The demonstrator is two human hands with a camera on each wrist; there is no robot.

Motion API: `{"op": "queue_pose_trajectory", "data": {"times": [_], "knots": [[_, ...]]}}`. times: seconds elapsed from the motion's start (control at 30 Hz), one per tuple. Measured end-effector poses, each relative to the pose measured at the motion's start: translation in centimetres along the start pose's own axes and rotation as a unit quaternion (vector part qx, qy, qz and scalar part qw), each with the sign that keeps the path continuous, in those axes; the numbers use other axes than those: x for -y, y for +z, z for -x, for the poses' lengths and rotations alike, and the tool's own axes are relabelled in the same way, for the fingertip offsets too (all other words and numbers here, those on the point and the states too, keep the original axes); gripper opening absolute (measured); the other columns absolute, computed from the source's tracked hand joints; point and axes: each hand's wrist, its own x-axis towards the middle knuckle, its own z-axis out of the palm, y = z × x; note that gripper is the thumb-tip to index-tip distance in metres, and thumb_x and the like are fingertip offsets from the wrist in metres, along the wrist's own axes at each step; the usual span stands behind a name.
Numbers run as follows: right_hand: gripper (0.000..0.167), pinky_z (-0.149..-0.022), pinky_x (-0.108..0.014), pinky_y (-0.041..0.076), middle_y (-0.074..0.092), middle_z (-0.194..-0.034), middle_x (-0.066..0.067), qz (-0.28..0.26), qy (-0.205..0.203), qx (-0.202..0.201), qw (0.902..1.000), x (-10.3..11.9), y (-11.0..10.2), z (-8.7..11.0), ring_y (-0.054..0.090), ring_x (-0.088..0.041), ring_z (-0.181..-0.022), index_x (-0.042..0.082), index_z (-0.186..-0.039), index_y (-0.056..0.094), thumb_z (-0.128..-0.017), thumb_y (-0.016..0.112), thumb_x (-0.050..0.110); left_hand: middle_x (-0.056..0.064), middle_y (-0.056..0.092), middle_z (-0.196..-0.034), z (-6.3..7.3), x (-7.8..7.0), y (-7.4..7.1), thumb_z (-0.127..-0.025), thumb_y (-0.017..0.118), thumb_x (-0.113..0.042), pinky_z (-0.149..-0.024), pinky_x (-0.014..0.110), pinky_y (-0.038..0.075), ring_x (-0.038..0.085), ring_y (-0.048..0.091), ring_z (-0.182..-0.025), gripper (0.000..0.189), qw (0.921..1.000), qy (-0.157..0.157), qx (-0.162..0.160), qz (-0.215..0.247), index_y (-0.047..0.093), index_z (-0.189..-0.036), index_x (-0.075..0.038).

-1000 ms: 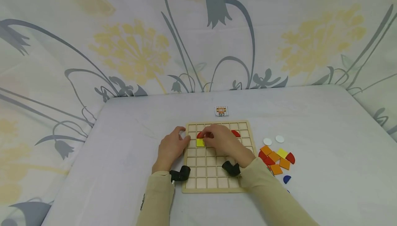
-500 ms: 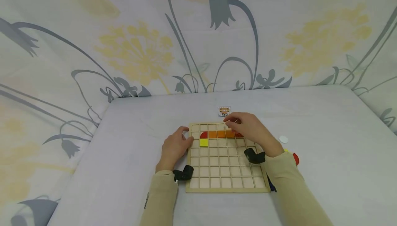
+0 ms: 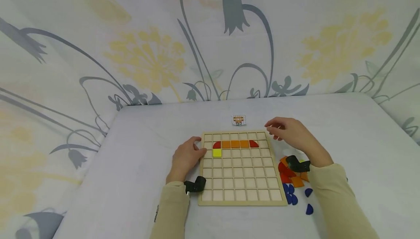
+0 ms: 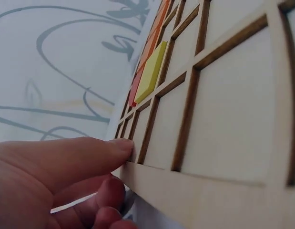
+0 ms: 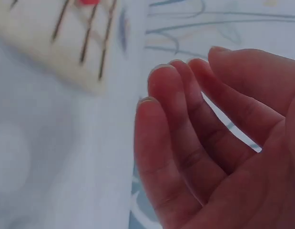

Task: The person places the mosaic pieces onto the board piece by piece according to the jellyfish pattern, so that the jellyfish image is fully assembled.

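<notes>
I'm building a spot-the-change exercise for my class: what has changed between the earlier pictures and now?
The right hand has left the yellow square, moving rightward across the board to beside its far right corner; it now holds nothing. The left hand stayed at the board's left edge, and the yellow square is in the same cell.

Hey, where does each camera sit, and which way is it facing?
Head: on the person's head, facing forward and down at the wooden grid board; the left hand, right hand and sleeves show.
Left wrist: on that wrist, looking past the left thumb, at the board's edge, toward the yellow square.
Right wrist: on that wrist, looking at the right palm and fingers; a blurred board corner and part of a red piece show upper left.
Head and left wrist share the left hand and yellow square.
</notes>
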Motion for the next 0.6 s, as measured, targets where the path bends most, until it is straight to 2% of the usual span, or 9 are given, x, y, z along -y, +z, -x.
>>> {"op": "queue_pose_trajectory", "data": {"times": [0.1,0.2,0.3,0.37,0.43,0.5,0.6], "knots": [[0.032,-0.063,-0.029,0.045,0.062,-0.087,-0.006,0.023,0.013,0.018,0.9995,-1.4,-0.3,0.8,0.056,-0.016,-0.070,0.006,-0.109,0.059,-0.089,0.052,0.031,-0.003,0.054,-0.076,0.2,0.0,-0.1,-0.079,0.063,-0.031,-0.060,0.029,0.039,0.017,0.048,-0.071,0.042,0.9995,0.013,-0.015,-0.025,0.058,-0.117,-0.014],[0.031,-0.062,-0.029,0.045,0.060,-0.085,-0.005,0.030,0.029,0.042,0.9982,-2.9,-0.4,1.6,0.054,-0.015,-0.067,0.005,-0.108,0.059,-0.088,0.055,0.029,0.002,0.055,-0.092,0.4,0.3,0.0,-0.078,0.064,-0.031,-0.072,0.036,0.039,0.024,0.046,-0.089,0.041,0.9992,0.020,-0.019,-0.029,0.060,-0.115,-0.014],[0.028,-0.060,-0.028,0.045,0.057,-0.082,-0.003,0.040,0.038,0.061,0.9966,-4.0,-0.4,1.9,0.051,-0.015,-0.064,0.006,-0.105,0.060,-0.087,0.056,0.027,0.007,0.050,-0.111,0.5,0.7,0.0,-0.079,0.065,-0.032,-0.085,0.046,0.032,0.029,0.036,-0.107,0.038,0.9994,0.016,-0.021,-0.023,0.062,-0.113,-0.015],[0.025,-0.058,-0.029,0.044,0.055,-0.080,-0.003,0.049,0.040,0.068,0.9957,-4.4,-0.5,1.9,0.050,-0.016,-0.063,0.007,-0.101,0.061,-0.085,0.058,0.026,0.009,0.045,-0.119,0.4,0.9,-0.1,-0.078,0.066,-0.032,-0.089,0.051,0.027,0.032,0.032,-0.113,0.037,0.9994,0.019,-0.023,-0.016,0.063,-0.111,-0.015],[0.022,-0.058,-0.029,0.043,0.053,-0.079,-0.003,0.058,0.043,0.074,0.9946,-4.6,-0.7,2.0,0.048,-0.016,-0.064,0.008,-0.098,0.062,-0.084,0.060,0.024,0.010,0.043,-0.124,0.1,1.1,-0.1,-0.078,0.066,-0.032,-0.092,0.052,0.024,0.033,0.029,-0.117,0.036,0.9990,0.031,-0.028,-0.013,0.064,-0.110,-0.015],[0.021,-0.058,-0.029,0.042,0.052,-0.078,-0.003,0.063,0.051,0.085,0.9931,-4.7,-0.8,2.1,0.048,-0.017,-0.065,0.008,-0.097,0.061,-0.082,0.062,0.023,0.012,0.040,-0.128,-0.3,1.3,-0.2,-0.079,0.065,-0.031,-0.096,0.051,0.023,0.034,0.029,-0.120,0.038,0.9980,0.056,-0.026,-0.008,0.062,-0.112,-0.012],[0.023,-0.060,-0.029,0.042,0.051,-0.078,-0.003,0.074,0.061,0.106,0.9897,-4.7,-0.8,2.2,0.047,-0.018,-0.068,0.008,-0.096,0.060,-0.079,0.065,0.022,0.015,0.034,-0.136,-1.0,1.6,-0.3,-0.080,0.063,-0.029,-0.101,0.050,0.017,0.037,0.022,-0.127,0.044,0.9956,0.093,-0.008,-0.008,0.057,-0.119,-0.009]]}}
